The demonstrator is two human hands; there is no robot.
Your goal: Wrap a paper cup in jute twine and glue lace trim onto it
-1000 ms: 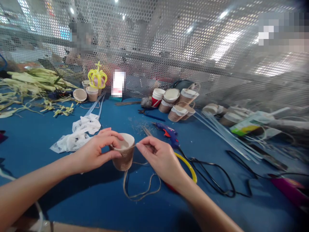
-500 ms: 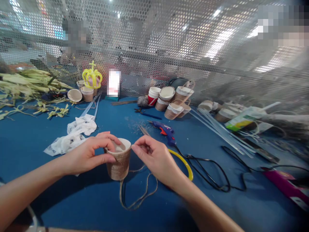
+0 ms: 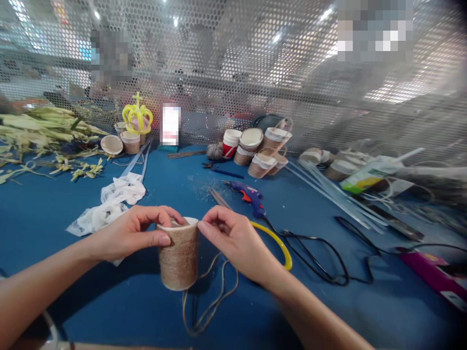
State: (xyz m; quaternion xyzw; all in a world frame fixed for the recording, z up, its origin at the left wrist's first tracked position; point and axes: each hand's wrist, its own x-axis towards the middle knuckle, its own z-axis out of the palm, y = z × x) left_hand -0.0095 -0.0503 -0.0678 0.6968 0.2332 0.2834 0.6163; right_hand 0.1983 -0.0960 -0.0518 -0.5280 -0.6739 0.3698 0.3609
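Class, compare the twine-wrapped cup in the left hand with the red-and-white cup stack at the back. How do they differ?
The twine-wrapped cup is covered in tan winding, while the red-and-white cup stack shows smooth, coloured sides. The twine-wrapped cup is gripped at its rim by the left hand; no hand touches the red-and-white cup stack. Both show white rims.

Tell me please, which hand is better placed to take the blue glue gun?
The right hand, I think. It is nearer the glue gun, though busy beside the brown cup; the left hand, farther away, grips this cup's rim.
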